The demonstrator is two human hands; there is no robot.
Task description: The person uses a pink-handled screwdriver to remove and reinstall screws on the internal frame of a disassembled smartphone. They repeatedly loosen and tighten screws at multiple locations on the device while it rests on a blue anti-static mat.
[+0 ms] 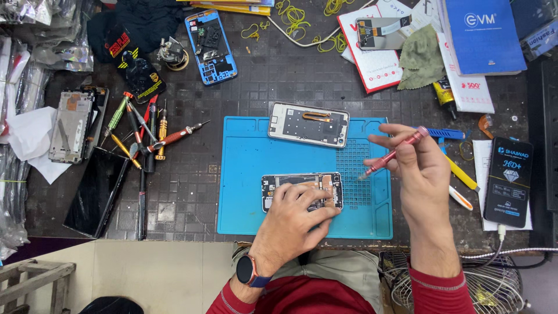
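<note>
1. Right now your left hand (293, 212) lies flat over the opened phone (302, 191), fingers spread and pressing it down on the blue mat (244, 192) near the worktop's (186, 192) near edge.
2. That phone lies face down with its back cover off, so its boards and a copper-coloured part show beside your fingertips.
3. Your right hand (421, 171) is closed around a pink screwdriver (392, 154), pinched between thumb and fingers; its tip points down and left, hanging just above the mat's grid of small trays, a little right of the phone and not touching it.
4. On the far edge of the mat rests a phone frame (308, 124), its inner side up, well apart from both of your hands.
5. To the left, off the mat, a loose heap of screwdrivers and tweezers (142, 134) lies on the worktop, with a dark screen panel (96, 192) nearer to you.
6. At the far side sits a blue phone shell (210, 46).
7. On the right lies a black screen-protector packet (510, 181).
</note>
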